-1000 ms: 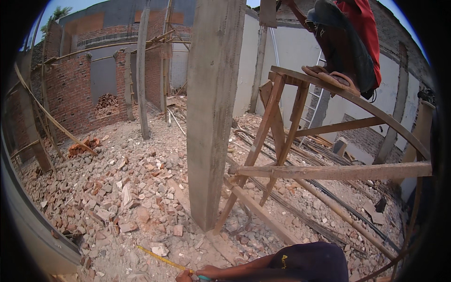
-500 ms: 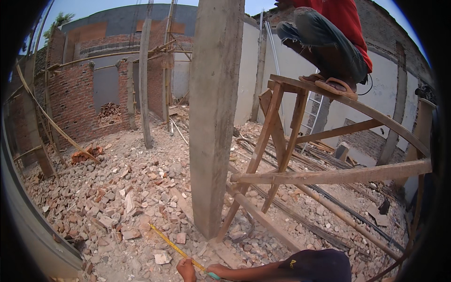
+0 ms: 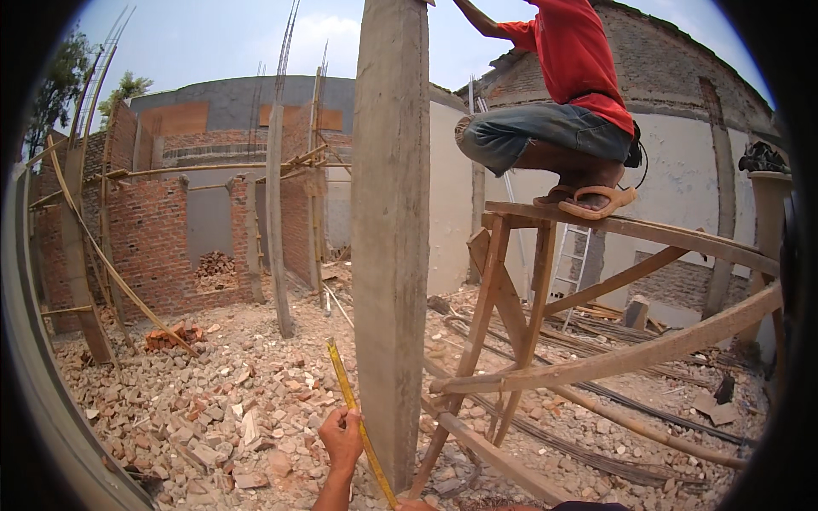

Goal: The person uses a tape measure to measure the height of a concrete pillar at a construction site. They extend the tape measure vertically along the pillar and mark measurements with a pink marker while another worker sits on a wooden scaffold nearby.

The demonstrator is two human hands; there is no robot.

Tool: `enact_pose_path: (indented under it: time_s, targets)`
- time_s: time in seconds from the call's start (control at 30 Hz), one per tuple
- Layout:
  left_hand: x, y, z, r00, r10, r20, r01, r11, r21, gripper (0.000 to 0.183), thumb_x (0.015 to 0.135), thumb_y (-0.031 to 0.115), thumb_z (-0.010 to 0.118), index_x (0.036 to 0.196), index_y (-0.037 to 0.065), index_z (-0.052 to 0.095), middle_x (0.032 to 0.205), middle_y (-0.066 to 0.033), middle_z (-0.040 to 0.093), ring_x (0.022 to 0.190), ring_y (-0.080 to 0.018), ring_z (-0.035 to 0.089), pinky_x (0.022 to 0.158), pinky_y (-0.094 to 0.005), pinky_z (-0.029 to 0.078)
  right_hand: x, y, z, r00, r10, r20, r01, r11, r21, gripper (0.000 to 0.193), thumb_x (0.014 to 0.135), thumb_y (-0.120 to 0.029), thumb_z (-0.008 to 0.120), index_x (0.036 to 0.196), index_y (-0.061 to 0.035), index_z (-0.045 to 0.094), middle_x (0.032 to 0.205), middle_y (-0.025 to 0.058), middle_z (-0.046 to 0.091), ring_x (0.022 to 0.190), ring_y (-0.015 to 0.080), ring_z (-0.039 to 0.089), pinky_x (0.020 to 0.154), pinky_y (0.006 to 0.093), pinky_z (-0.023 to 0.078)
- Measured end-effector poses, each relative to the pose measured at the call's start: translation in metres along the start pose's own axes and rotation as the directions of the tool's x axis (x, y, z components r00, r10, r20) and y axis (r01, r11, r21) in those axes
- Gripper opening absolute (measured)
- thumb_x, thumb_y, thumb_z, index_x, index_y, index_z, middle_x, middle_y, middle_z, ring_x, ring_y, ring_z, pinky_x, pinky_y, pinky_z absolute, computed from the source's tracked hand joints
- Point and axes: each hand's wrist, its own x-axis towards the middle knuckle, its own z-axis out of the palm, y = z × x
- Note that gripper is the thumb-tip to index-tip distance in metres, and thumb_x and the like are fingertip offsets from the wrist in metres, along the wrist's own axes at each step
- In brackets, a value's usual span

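Observation:
A yellow tape measure [image 3: 343, 375] is drawn out, its blade rising at a slant beside the concrete column [image 3: 392, 213]. My left hand [image 3: 341, 439] pinches the blade partway along, and the free end sticks up beyond my fingers. Below, the blade runs down to my right hand [image 3: 415, 505] at the lower edge of the picture. Only a little of that hand shows, closed where the tape ends, and the tape's case is cut off from sight.
A person in a red shirt [image 3: 588, 68] squats on a wooden trestle [image 3: 630, 226] right of the column, one arm reaching toward it. Brick rubble [image 3: 221, 417] covers the ground at left. Bars and a bamboo pole [image 3: 648, 427] lie at right. A brick wall [image 3: 145, 247] stands behind.
My left hand and the tape blade have risen, and the blade now stands steeper beside the column. The view has tilted up. The person on the trestle now reaches an arm to the column.

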Motion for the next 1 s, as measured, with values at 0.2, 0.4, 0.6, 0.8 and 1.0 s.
enact_pose_path:
  time_s: [0.2, 0.4, 0.6, 0.8, 1.0]
  targets:
    - [0.090, 0.077, 0.057, 0.968, 0.228, 0.108, -0.222, 0.973, -0.064, 0.018, 0.091, 0.014, 0.063, 0.091, -0.003, 0.067, 0.074, -0.0077, 0.070, 0.068, -0.0115, 0.066, 0.065, -0.0261, 0.051, -0.001, -0.003, -0.010, 0.997, -0.050, -0.061, 0.055, 0.995, 0.087, 0.042, 0.097, -0.038, 0.049, 0.115, -0.0007, 0.060, 0.088, 0.0103, 0.065, 0.078, 0.0209, 0.065, 0.070, 0.0338, 0.053]
    - [0.157, 0.145, 0.113, 0.922, 0.355, 0.154, -0.348, 0.935, -0.070, 0.019, 0.092, 0.016, 0.063, 0.091, -0.003, 0.069, 0.074, -0.0066, 0.071, 0.068, -0.0096, 0.065, 0.064, -0.0267, 0.051, -0.008, 0.004, -0.023, 0.993, -0.080, -0.091, 0.093, 0.982, 0.161, 0.044, 0.098, -0.037, 0.050, 0.114, 0.0025, 0.059, 0.088, 0.0097, 0.065, 0.078, 0.0200, 0.065, 0.070, 0.0327, 0.053]
    - [0.222, 0.194, 0.153, 0.911, 0.384, 0.153, -0.390, 0.921, 0.012, 0.021, 0.090, 0.019, 0.064, 0.087, -0.001, 0.071, 0.073, -0.0051, 0.071, 0.064, -0.0087, 0.062, 0.062, -0.0263, 0.049, -0.001, -0.009, -0.039, 0.998, -0.031, -0.058, 0.040, 0.986, 0.160, 0.042, 0.100, -0.031, 0.046, 0.119, 0.0055, 0.055, 0.102, 0.0140, 0.066, 0.092, 0.0197, 0.064, 0.081, 0.0328, 0.050]
    - [0.249, 0.230, 0.206, 0.875, 0.454, 0.167, -0.459, 0.888, -0.011, 0.022, 0.090, 0.020, 0.063, 0.087, 0.000, 0.072, 0.071, -0.0065, 0.070, 0.065, -0.0118, 0.063, 0.064, -0.0290, 0.050, 0.065, -0.094, -0.064, 0.969, -0.191, -0.160, 0.230, 0.930, 0.285, 0.036, 0.098, -0.028, 0.051, 0.108, 0.0051, 0.061, 0.093, 0.0135, 0.067, 0.082, 0.0213, 0.066, 0.078, 0.0323, 0.053]
    - [0.233, 0.185, 0.235, 0.859, 0.488, 0.155, -0.510, 0.844, 0.167, 0.022, 0.090, 0.021, 0.061, 0.086, 0.001, 0.071, 0.073, -0.0145, 0.070, 0.067, -0.0249, 0.067, 0.068, -0.0360, 0.052, 0.126, -0.210, -0.102, 0.915, -0.267, -0.302, 0.368, 0.859, 0.355, 0.025, 0.095, -0.019, 0.054, 0.097, 0.0033, 0.063, 0.081, 0.0121, 0.066, 0.069, 0.0209, 0.066, 0.063, 0.0320, 0.054]
